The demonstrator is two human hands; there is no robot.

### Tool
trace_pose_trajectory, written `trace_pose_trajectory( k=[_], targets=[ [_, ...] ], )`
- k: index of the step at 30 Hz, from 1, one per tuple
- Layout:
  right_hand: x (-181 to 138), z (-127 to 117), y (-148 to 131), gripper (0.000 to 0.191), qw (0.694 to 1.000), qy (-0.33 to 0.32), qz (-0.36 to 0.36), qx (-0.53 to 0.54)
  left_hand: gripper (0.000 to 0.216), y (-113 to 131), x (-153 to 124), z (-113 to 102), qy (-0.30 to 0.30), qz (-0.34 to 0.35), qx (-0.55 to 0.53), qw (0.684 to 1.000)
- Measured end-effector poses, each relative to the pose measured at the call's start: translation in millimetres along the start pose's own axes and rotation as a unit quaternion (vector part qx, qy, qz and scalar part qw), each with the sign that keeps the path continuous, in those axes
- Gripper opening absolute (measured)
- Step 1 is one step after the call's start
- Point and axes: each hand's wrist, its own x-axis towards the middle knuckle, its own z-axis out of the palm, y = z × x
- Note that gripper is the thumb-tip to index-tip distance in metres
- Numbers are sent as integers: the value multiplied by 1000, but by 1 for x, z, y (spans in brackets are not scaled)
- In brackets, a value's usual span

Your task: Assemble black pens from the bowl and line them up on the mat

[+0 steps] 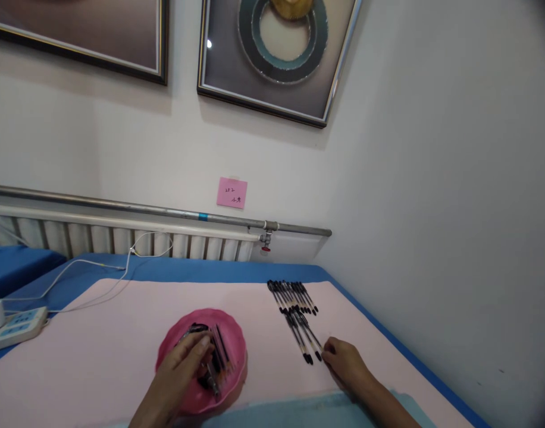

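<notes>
My left hand (185, 365) is over a pink bowl (233, 324) with a scalloped rim, its thumb and fingers drawn together. What lies between those fingertips is hidden. Inside the bowl is a heap of dark and clear pens (222, 345). To the right, my right hand (344, 358) has its fingers closed at the near end of a black-capped pen (313, 336) lying on the pink sheet. That pen is beside others in a short near row (296, 336). Beyond it, several more pens form a far row (293, 296), laid side by side and slanting alike.
A pink sheet (134, 351) covers the blue table (187, 270), with a light blue cloth (294, 413) at the near edge. A power strip (18, 329) with white cables lies at left. Radiator (116, 242) and pipe (98, 204) run along the back wall; another wall stands at right.
</notes>
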Motion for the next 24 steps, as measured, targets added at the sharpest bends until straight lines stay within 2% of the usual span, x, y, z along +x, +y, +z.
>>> trace_pose_trajectory(
  k=[8, 12, 15, 18, 21, 24],
  targets=[
    [-2, 0, -3, 15, 999, 28, -5, 38, 51, 5, -5, 2, 4, -1, -11, 1000],
    [-7, -5, -6, 16, 996, 60, 2, 67, 53, 15, -8, -3, 39, 6, -20, 999],
    [-13, -7, -20, 20, 993, 70, -8, 95, 49, 24, -10, -8, 99, 27, -55, 993],
    [-19, -7, -55, 23, 985, 51, -41, 162, 44, 27, -6, -15, 136, 60, -69, 987],
    [-27, -6, -109, 22, 962, 11, -95, 257, 38, 25, 3, -25, 179, 97, -66, 977],
    [-32, -7, -167, 21, 934, -12, -167, 315, 38, 22, 14, -36, 201, 95, -48, 974]
  ],
)
